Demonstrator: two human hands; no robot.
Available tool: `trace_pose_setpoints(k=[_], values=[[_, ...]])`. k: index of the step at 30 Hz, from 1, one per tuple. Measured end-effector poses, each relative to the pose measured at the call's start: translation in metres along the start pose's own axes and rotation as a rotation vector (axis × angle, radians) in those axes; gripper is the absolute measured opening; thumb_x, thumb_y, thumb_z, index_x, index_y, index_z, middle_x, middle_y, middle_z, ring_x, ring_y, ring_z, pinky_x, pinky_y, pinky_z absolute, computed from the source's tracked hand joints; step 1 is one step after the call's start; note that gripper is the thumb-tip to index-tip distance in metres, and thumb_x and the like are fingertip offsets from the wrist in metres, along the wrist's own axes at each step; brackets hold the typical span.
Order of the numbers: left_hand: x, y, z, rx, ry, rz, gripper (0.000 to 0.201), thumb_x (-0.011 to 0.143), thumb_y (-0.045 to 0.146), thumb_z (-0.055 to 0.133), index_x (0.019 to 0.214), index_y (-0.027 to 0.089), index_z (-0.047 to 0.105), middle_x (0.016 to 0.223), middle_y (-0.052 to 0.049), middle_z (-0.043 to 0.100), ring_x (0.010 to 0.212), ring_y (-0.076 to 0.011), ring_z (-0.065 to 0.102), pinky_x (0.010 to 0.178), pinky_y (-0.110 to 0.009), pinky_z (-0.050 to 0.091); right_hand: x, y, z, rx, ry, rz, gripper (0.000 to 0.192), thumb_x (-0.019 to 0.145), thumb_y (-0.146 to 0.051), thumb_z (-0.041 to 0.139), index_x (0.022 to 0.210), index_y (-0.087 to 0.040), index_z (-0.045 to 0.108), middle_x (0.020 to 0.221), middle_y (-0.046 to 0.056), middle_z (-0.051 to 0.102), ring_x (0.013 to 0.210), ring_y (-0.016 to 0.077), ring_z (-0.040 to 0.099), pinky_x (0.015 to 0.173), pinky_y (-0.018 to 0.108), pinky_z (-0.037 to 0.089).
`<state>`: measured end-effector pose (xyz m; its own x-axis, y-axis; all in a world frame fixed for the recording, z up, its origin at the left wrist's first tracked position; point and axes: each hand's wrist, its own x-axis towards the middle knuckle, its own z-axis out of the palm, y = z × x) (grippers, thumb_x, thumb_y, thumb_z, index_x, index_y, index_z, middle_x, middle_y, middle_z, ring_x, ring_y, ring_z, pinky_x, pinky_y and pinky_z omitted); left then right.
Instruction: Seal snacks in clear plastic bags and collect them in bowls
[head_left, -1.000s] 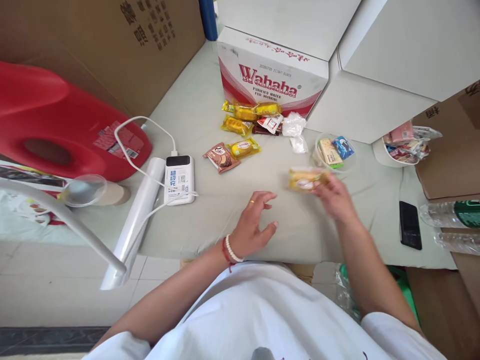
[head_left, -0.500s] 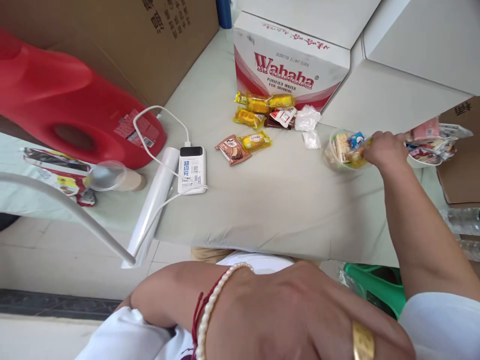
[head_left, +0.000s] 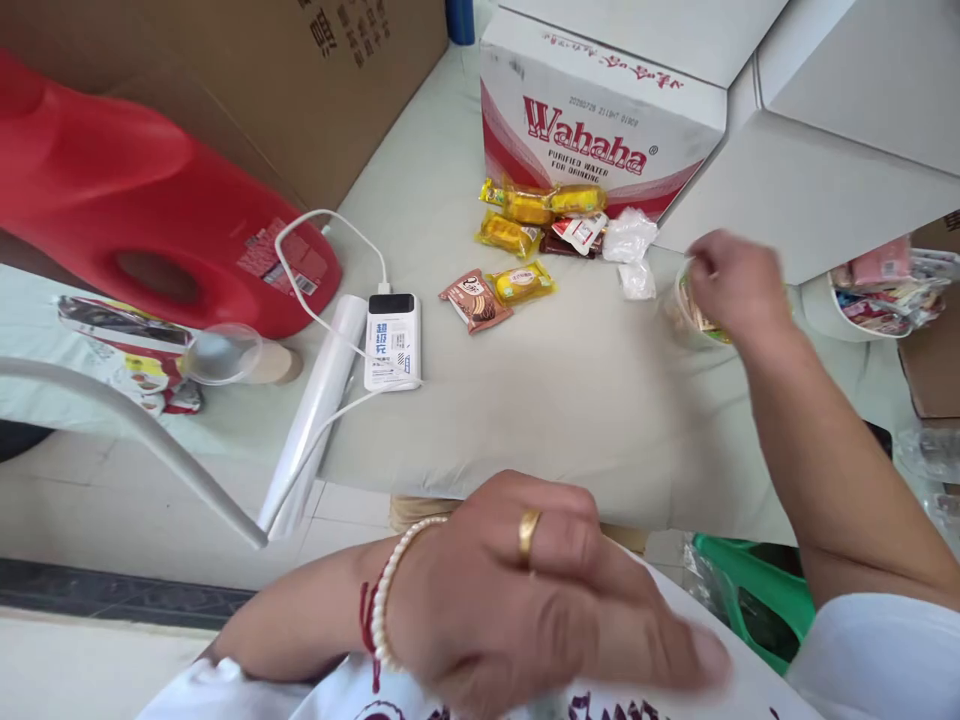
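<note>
while the right hand [head_left: 731, 285] hovers blurred over the clear cup [head_left: 686, 318] of snacks on the bench [head_left: 570, 400], grip unclear, and the left hand [head_left: 525, 590] hangs loosely open and empty, packets are best lowered slowly to avoid tipping the cup.

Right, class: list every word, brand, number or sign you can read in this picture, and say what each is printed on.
"Wahaha" on the white and red carton.
"PURIFIED WATER FOR DRINKING" under it, same carton.
Red script and a small date code along the carton's top edge: too small to read.
Large black characters on the brown cardboard box: cut off, unreadable.
Characters on the white power bank: blurred.
Snack packets: print too small.
</note>
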<state>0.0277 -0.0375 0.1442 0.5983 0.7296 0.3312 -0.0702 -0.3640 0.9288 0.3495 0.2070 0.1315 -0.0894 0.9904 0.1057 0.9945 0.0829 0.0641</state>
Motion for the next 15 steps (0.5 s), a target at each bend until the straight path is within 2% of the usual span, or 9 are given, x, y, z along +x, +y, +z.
trace_pose_setpoints(k=[1,3,6,9,10,12,13,15], values=[[0.012,-0.006,-0.003,-0.029,-0.050,0.068,0.044,0.107,0.038,0.036,0.140,0.033,0.064,0.092,-0.008,0.079,0.075,-0.0185,0.072,0.074,-0.032,0.059,0.008,-0.014,0.011,-0.010,-0.120,-0.016,0.034,0.098,-0.015,0.047,0.123,-0.011,0.070,0.114,0.020,0.069,0.106,0.0289,0.063,0.087,0.038,0.042],[0.027,-0.020,-0.006,-0.045,-0.045,0.064,0.041,0.106,0.022,0.039,0.137,0.027,0.065,0.089,-0.007,0.078,0.076,-0.0156,0.072,0.074,-0.027,0.057,0.025,-0.036,0.041,-0.070,-0.245,0.004,0.033,0.093,-0.012,0.052,0.120,-0.007,0.071,0.113,0.024,0.069,0.103,0.0329,0.064,0.086,0.038,0.044],[0.019,-0.039,-0.006,-0.039,0.084,-0.125,0.034,0.105,0.018,0.043,0.126,0.023,0.069,0.085,-0.006,0.075,0.076,-0.0133,0.070,0.072,-0.023,0.053,0.043,-0.051,0.082,-0.095,-0.279,0.072,0.038,0.087,-0.004,0.052,0.120,0.002,0.070,0.116,0.031,0.067,0.102,0.0355,0.065,0.086,0.040,0.046],[-0.008,-0.057,-0.006,-0.032,0.238,-0.318,0.024,0.103,0.029,0.053,0.112,0.019,0.072,0.084,-0.006,0.070,0.075,-0.0137,0.063,0.068,-0.024,0.049,0.040,-0.051,0.097,0.000,-0.235,0.122,0.034,0.086,-0.002,0.050,0.112,0.001,0.072,0.111,0.031,0.069,0.100,0.0345,0.066,0.086,0.040,0.046],[-0.015,-0.063,-0.006,-0.024,0.294,-0.375,0.024,0.102,0.036,0.056,0.103,0.018,0.072,0.082,-0.005,0.067,0.073,-0.0136,0.059,0.066,-0.024,0.046,0.033,-0.051,0.096,0.078,-0.191,0.138,0.031,0.086,-0.004,0.051,0.109,-0.001,0.072,0.108,0.028,0.070,0.097,0.0328,0.066,0.085,0.040,0.047],[-0.025,-0.077,-0.006,-0.020,0.399,-0.492,0.039,0.100,0.049,0.055,0.079,0.018,0.064,0.070,0.000,0.055,0.064,-0.0119,0.047,0.060,-0.025,0.039,0.009,-0.051,0.089,0.357,-0.134,0.173,0.022,0.087,-0.012,0.054,0.100,-0.009,0.072,0.094,0.019,0.072,0.085,0.0267,0.066,0.078,0.036,0.048],[-0.027,-0.085,-0.005,-0.024,0.438,-0.550,0.049,0.100,0.055,0.052,0.068,0.018,0.054,0.064,0.002,0.045,0.059,-0.0109,0.039,0.056,-0.025,0.034,-0.007,-0.052,0.084,0.553,-0.146,0.191,0.017,0.086,-0.017,0.056,0.094,-0.013,0.070,0.085,0.013,0.071,0.077,0.0230,0.064,0.073,0.033,0.048],[-0.023,-0.100,-0.002,-0.039,0.487,-0.647,0.059,0.099,0.063,0.045,0.060,0.021,0.033,0.058,0.006,0.027,0.056,-0.0101,0.025,0.053,-0.027,0.024,-0.044,-0.058,0.074,0.965,-0.219,0.233,0.011,0.083,-0.027,0.059,0.084,-0.018,0.065,0.067,0.003,0.063,0.060,0.0164,0.056,0.060,0.027,0.044]])
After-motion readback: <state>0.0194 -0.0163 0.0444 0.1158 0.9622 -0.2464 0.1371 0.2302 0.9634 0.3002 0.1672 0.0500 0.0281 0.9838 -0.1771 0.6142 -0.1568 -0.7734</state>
